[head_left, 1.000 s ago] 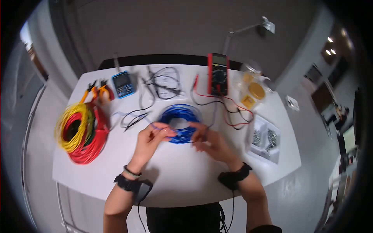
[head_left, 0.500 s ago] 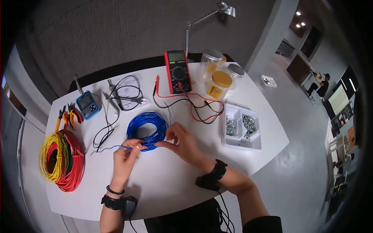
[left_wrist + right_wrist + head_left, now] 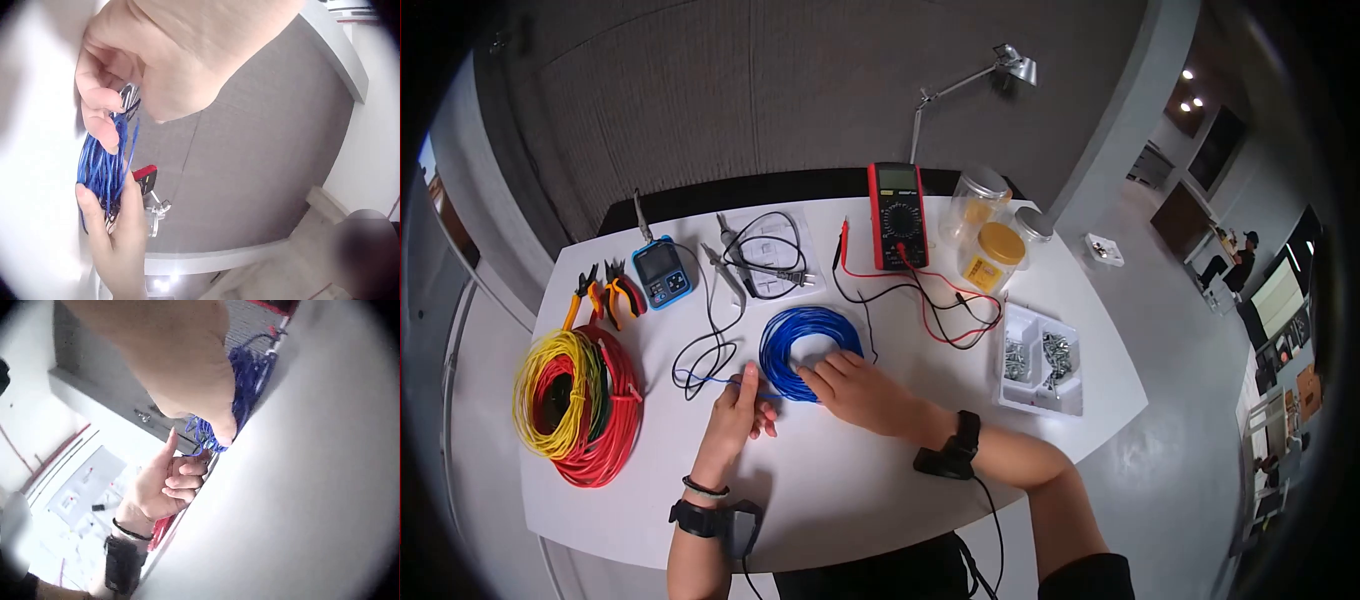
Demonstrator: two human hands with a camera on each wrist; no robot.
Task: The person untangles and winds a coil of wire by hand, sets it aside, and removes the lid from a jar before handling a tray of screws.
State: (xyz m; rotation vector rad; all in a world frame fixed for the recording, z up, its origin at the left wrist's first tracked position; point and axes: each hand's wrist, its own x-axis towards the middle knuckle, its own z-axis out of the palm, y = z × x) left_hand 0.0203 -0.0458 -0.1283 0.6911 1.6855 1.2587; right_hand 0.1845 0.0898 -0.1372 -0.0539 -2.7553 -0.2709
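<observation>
A coil of blue wire (image 3: 805,321) lies on the white table in front of the person. The right hand (image 3: 862,396) grips its near right side, fingers over the ring toward the hole; in the left wrist view, the thumb of the right hand (image 3: 115,244) is on the outside of the bundle. Left of the coil is the left hand (image 3: 735,415), thumb raised and fingers loosely curled. A loose blue wire end (image 3: 693,375) runs leftward past that thumb. In the right wrist view the left hand (image 3: 165,484) shows its thumb apart from the fingers, near a blue strand.
Yellow wire (image 3: 530,385) and red wire (image 3: 622,440) coils lie left, below pliers (image 3: 622,297). Behind are a blue handheld meter (image 3: 665,275), black cable (image 3: 750,262), red multimeter (image 3: 898,220) and jars (image 3: 997,258). A screw tray (image 3: 1040,398) stands right.
The left thumb has lifted away from the fingers that pinched the blue wire. My right hand has moved from beside the coil onto its near right side. The head view has shifted.
</observation>
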